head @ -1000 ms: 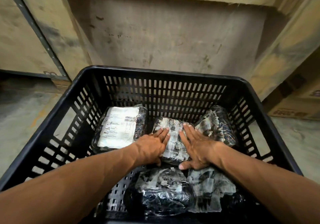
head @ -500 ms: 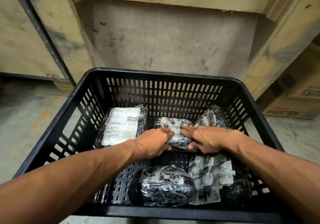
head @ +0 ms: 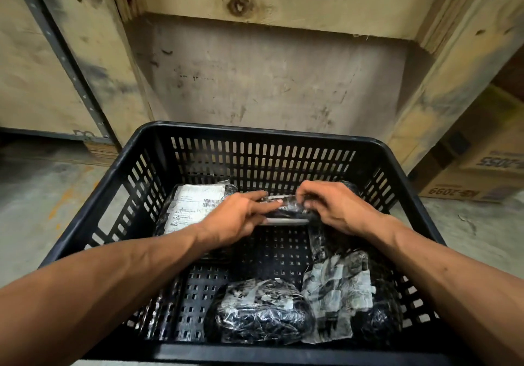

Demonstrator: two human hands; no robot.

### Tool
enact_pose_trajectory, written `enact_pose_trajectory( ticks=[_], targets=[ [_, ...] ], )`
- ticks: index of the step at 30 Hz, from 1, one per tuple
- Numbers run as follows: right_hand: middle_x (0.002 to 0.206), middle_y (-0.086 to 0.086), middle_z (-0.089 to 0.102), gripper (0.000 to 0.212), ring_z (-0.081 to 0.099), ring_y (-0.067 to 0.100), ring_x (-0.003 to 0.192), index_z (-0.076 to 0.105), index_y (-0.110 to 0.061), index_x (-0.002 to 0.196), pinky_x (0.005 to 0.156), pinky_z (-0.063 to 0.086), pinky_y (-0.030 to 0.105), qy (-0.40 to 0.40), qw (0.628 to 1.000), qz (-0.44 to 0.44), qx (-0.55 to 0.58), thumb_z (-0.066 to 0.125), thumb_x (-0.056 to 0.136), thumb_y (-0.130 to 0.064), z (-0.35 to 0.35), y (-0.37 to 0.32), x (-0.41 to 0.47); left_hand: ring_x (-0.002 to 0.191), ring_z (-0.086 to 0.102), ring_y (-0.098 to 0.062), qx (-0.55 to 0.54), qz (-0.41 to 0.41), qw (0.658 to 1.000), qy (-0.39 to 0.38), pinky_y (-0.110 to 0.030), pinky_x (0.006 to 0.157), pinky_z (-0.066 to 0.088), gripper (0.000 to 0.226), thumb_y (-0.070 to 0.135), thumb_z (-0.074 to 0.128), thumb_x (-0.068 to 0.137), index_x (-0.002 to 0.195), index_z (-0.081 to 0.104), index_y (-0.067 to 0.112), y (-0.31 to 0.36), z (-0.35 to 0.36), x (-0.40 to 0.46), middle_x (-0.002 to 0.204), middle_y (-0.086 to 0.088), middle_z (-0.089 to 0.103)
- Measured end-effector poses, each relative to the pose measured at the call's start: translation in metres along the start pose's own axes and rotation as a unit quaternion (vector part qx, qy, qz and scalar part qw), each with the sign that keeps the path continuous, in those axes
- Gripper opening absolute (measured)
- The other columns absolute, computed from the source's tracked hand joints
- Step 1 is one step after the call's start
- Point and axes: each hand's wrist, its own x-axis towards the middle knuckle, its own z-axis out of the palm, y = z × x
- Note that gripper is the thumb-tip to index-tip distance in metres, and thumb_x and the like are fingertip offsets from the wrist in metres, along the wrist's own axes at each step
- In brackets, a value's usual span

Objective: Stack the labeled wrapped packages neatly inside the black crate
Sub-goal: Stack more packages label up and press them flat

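A black slatted crate (head: 255,133) sits on the floor in front of me. Both hands hold one black wrapped package (head: 286,209) edge-on, lifted above the crate's floor at the back middle. My left hand (head: 235,221) grips its left end and my right hand (head: 337,207) its right end. A package with a large white label (head: 192,207) lies flat at the back left. Another dark package (head: 263,312) lies at the front middle, and one with a crumpled label (head: 340,289) at the front right. A further package behind my right hand is mostly hidden.
Worn plywood panels (head: 269,76) stand right behind the crate. A metal rail (head: 73,71) runs down the left panel. Cardboard boxes (head: 482,173) sit on the concrete floor at the right. Bare crate floor (head: 272,249) shows in the middle.
Both hands went from pressing flat on the middle package to gripping its ends. The package has come up off the crate floor and turned onto its edge, baring the floor beneath.
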Motion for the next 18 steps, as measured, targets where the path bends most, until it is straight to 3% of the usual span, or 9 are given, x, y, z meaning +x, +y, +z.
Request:
enact_pose_trajectory(
  ticks=[2, 3, 6, 10, 13, 15, 18],
  targets=[
    [0.127, -0.007, 0.065, 0.024, 0.06, 0.009, 0.115, 0.069, -0.03, 0.1, 0.105, 0.047, 0.031, -0.006, 0.999, 0.02, 0.026, 0.057, 0.103, -0.01, -0.002, 0.002, 0.002, 0.139, 0.05, -0.021, -0.056, -0.011, 0.998, 0.027, -0.029, 0.118, 0.033, 0.043, 0.011, 0.071, 0.094, 0.131, 0.066, 0.033, -0.004, -0.007, 0.005, 0.157, -0.005, 0.045],
    [0.135, -0.008, 0.06, 0.022, 0.055, 0.01, 0.123, 0.069, -0.035, 0.1, 0.109, 0.04, 0.03, -0.026, 0.999, 0.03, 0.032, 0.06, 0.102, -0.015, -0.001, 0.003, 0.002, 0.141, 0.047, -0.018, -0.083, -0.016, 0.996, 0.034, -0.031, 0.121, 0.031, 0.042, 0.009, 0.074, 0.092, 0.127, 0.069, 0.033, -0.005, -0.009, 0.006, 0.153, -0.004, 0.05],
    [0.133, -0.014, 0.049, 0.027, 0.05, 0.012, 0.124, 0.057, -0.047, 0.103, 0.108, 0.04, 0.036, -0.065, 0.996, 0.034, 0.047, 0.073, 0.092, -0.028, 0.003, 0.002, 0.003, 0.137, 0.049, -0.007, -0.14, -0.035, 0.988, 0.055, -0.033, 0.121, 0.031, 0.042, 0.008, 0.08, 0.086, 0.115, 0.074, 0.039, -0.007, -0.016, 0.008, 0.141, 0.002, 0.063],
    [0.121, -0.014, 0.05, 0.031, 0.05, 0.005, 0.112, 0.053, -0.049, 0.099, 0.106, 0.048, 0.045, -0.006, 0.994, 0.027, 0.11, 0.075, 0.092, -0.029, -0.002, -0.01, 0.003, 0.123, 0.057, 0.008, -0.222, -0.024, 0.973, 0.062, -0.011, 0.107, 0.039, 0.053, 0.002, 0.079, 0.085, 0.099, 0.076, 0.053, -0.005, -0.031, 0.001, 0.118, 0.03, 0.069],
    [0.126, -0.006, 0.054, 0.026, 0.053, 0.008, 0.116, 0.058, -0.049, 0.106, 0.105, 0.051, 0.051, 0.048, 0.983, 0.013, 0.177, 0.071, 0.096, -0.029, -0.013, -0.022, 0.001, 0.132, 0.053, -0.003, -0.264, -0.009, 0.96, 0.093, -0.016, 0.11, 0.041, 0.042, 0.0, 0.074, 0.091, 0.108, 0.078, 0.039, 0.003, -0.045, -0.004, 0.138, 0.007, 0.064],
    [0.129, -0.004, 0.059, 0.024, 0.058, 0.015, 0.118, 0.065, -0.047, 0.114, 0.101, 0.054, 0.05, 0.089, 0.967, 0.018, 0.238, 0.069, 0.099, -0.029, -0.023, -0.03, -0.001, 0.138, 0.047, -0.006, -0.266, 0.002, 0.959, 0.103, -0.009, 0.106, 0.039, 0.034, 0.01, 0.075, 0.091, 0.117, 0.076, 0.033, 0.009, -0.057, -0.007, 0.147, 0.001, 0.055],
    [0.117, -0.024, 0.068, 0.019, 0.062, 0.003, 0.111, 0.073, -0.04, 0.114, 0.095, 0.054, 0.03, 0.167, 0.944, 0.017, 0.285, 0.064, 0.104, -0.027, -0.036, -0.043, -0.002, 0.141, 0.04, 0.001, -0.244, 0.009, 0.965, 0.096, -0.011, 0.111, 0.033, 0.058, 0.03, 0.085, 0.079, 0.132, 0.066, 0.043, 0.021, -0.071, -0.015, 0.15, 0.006, 0.048]
  ],
)
